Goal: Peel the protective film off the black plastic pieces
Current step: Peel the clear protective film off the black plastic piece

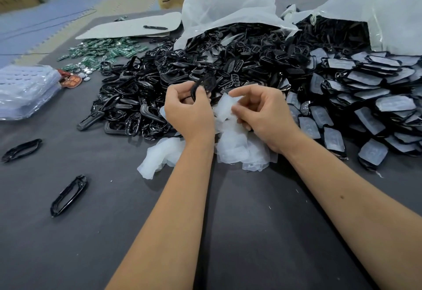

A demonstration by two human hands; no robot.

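Left hand [189, 111] fingers curled round a black plastic piece [204, 86]. Right hand [262, 113] pinches clear film [225, 104] beside it, above the peeled film heap [233, 148].

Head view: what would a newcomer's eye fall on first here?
First, the two hands at centre: the left hand grips a black plastic piece, the right hand pinches clear protective film. Behind them spreads a big heap of black plastic pieces; film-covered ones lie at right, green circuit boards at far left.
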